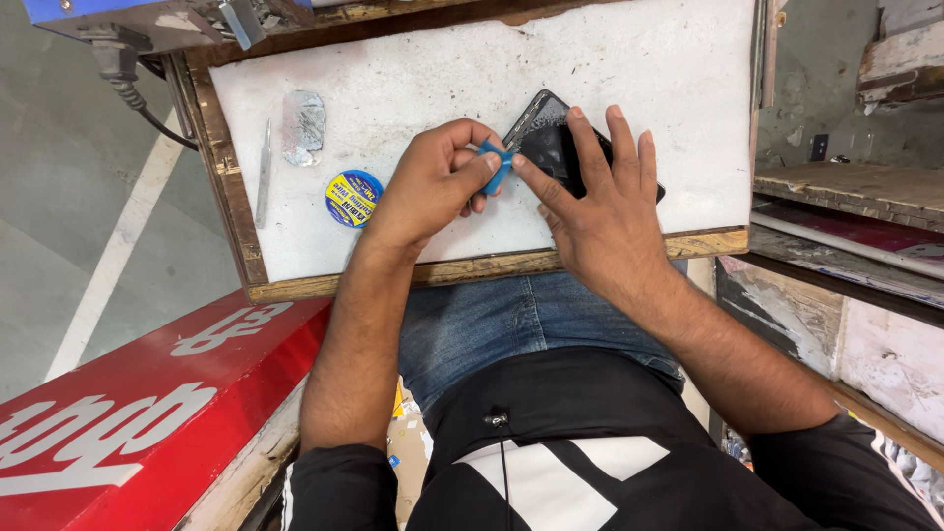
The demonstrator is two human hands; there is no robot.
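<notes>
One round tin (353,198) with a yellow and blue label lies on the white board (413,69), left of the hands. One red sign (128,413) with white lettering slants across the lower left, below the board's wooden edge. One foil scrap (303,126) and one thin metal tool (264,172) lie near the board's left side, well apart from the work. One dark phone (547,138) lies on the board near its front edge. The right hand (600,211) presses flat on it, fingers spread apart over the glass. The left hand (433,187) pinches a small blue pick (499,165) between thumb and fingertips, at the phone's left edge. A black cable (147,113) hangs at the upper left.
</notes>
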